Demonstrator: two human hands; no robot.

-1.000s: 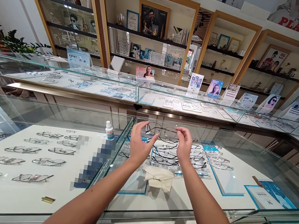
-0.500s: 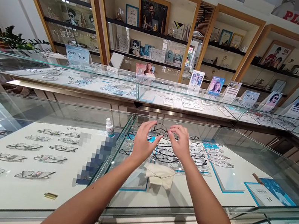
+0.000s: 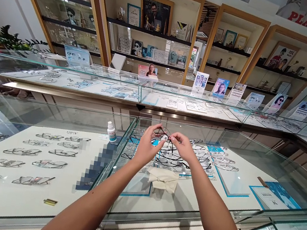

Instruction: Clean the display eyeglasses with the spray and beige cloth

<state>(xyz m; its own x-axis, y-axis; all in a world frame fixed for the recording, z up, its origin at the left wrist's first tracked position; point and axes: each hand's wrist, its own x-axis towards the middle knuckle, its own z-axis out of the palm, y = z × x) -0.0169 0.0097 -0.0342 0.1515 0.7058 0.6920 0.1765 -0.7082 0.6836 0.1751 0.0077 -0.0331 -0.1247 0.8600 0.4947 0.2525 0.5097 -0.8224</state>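
Note:
A pair of eyeglasses point(image 3: 164, 132) with a thin dark frame is held up above the glass counter, tilted, with a dark temple arm showing between my hands. My left hand point(image 3: 148, 145) grips its left side between thumb and fingers. On the other side, my right hand point(image 3: 183, 146) pinches the frame with thumb and forefinger. Below and behind the hands, several dark-framed glasses point(image 3: 171, 160) lie in rows. Nearer to me, a folded cream cloth point(image 3: 163, 180) rests beneath my wrists.
Left of the hands stands a white spray bottle point(image 3: 111, 131). Several glasses point(image 3: 22, 150) lie in rows in the left case, near a small gold-coloured piece point(image 3: 50, 202). A second glass display counter point(image 3: 156, 111) runs across behind. Cards with blue edges point(image 3: 232, 179) lie on the right.
The eyeglasses have been turned and tilted between my hands. My right fingers have closed into a tighter pinch and moved slightly lower. The camera view has shifted a little.

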